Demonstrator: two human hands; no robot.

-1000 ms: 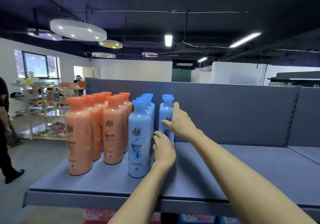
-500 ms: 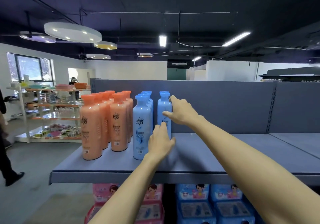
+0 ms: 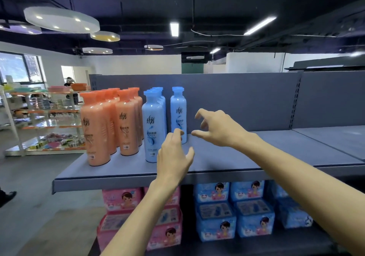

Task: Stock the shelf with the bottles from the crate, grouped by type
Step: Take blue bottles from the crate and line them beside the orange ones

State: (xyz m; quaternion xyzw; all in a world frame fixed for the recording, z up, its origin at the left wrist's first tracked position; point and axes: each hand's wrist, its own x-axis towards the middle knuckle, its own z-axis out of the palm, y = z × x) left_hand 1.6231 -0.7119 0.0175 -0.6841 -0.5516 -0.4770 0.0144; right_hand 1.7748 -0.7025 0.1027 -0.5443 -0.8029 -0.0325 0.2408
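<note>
While both hands (image 3: pixel 173 157) (image 3: pixel 219 127) hover loose, holding nothing | shelf (image 3: pixel 256 153) bare right of blue bottles (image 3: pixel 178 113)

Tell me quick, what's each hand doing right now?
Left hand: open, holding nothing, fingertips by the blue bottle.
Right hand: open, holding nothing.

ceiling (image 3: pixel 217 2): dark, round lamps (image 3: pixel 61 19) | walls (image 3: pixel 134 64): white | window (image 3: pixel 18 68): far left | floor (image 3: pixel 25 206): grey
</note>
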